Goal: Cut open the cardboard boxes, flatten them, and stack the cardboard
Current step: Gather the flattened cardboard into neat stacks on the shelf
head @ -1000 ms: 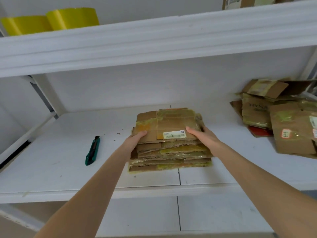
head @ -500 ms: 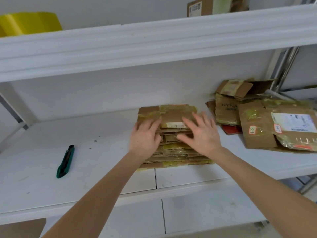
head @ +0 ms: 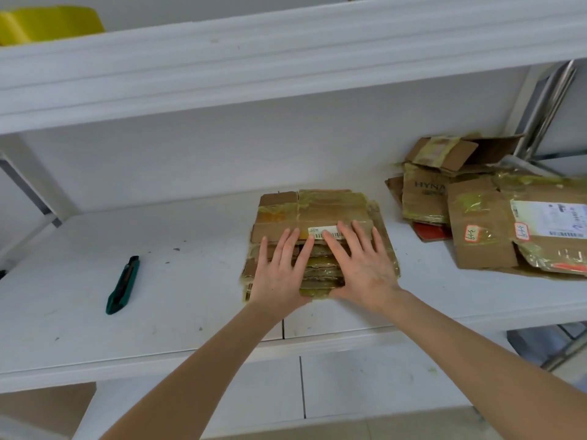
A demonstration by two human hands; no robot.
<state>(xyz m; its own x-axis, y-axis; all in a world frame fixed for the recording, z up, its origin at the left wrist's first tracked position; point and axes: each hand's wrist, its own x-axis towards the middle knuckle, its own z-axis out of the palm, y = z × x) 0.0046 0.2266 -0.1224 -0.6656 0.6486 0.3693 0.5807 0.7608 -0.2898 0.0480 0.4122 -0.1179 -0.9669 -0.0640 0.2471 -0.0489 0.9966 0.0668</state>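
Up and far to the left of the left hand, a yellow roll [head: 47, 23] is sitting on the upper shelf [head: 286, 58]. Well to the left of that hand, a green utility knife [head: 122, 285] is lying on the white lower shelf [head: 190, 312], apart from everything else. The left hand [head: 281, 274] is lying flat, fingers straight and slightly spread, pressing down on the near left part of the stack of flattened cardboard [head: 317, 208], which is resting on the lower shelf directly under both hands. Its fingertips are reaching the top sheet just beside a white barcode label [head: 330, 231]. The right hand [head: 362, 265] is lying just beside the left one, likewise flat with fingers spread and gripping nothing, its fingertips covering part of that label and its palm sitting over the near right edge of the stack. Well to the right of the right hand, a loose pile of taped cardboard boxes [head: 482, 230] is spreading over the same shelf, one piece bearing a white shipping label [head: 549, 217].
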